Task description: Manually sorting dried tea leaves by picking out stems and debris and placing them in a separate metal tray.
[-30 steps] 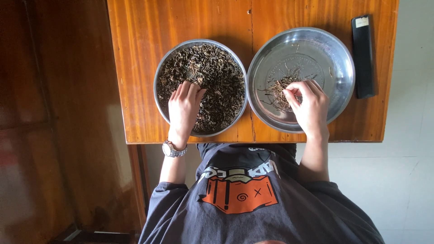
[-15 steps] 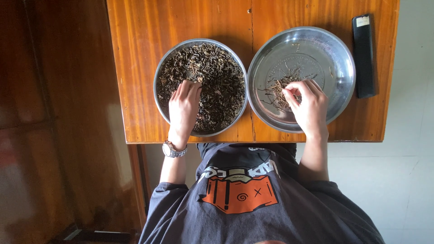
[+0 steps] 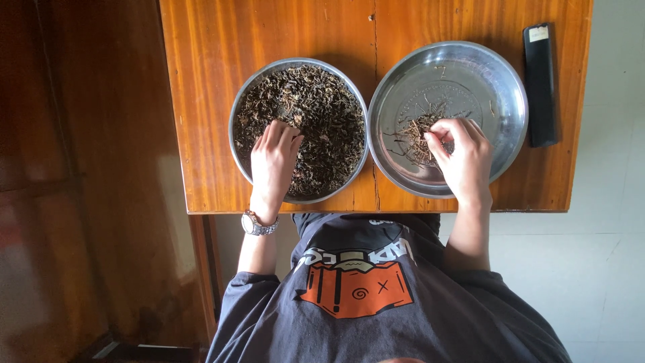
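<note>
The left hand [image 3: 272, 161] is resting with loose, spread fingers on dried leaves [image 3: 316, 114] filling its tray [image 3: 236, 114]. The right hand [image 3: 460, 158] is pinching stems [image 3: 418, 131] in the neighbouring tray [image 3: 497, 74]; a black case [image 3: 541, 84] is lying beyond.

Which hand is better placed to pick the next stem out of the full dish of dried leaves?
Probably the left hand: it rests, fingers down, in the full dish of dried leaves. The right hand is over the other steel dish, fingertips at the small pile of stems there.
</note>
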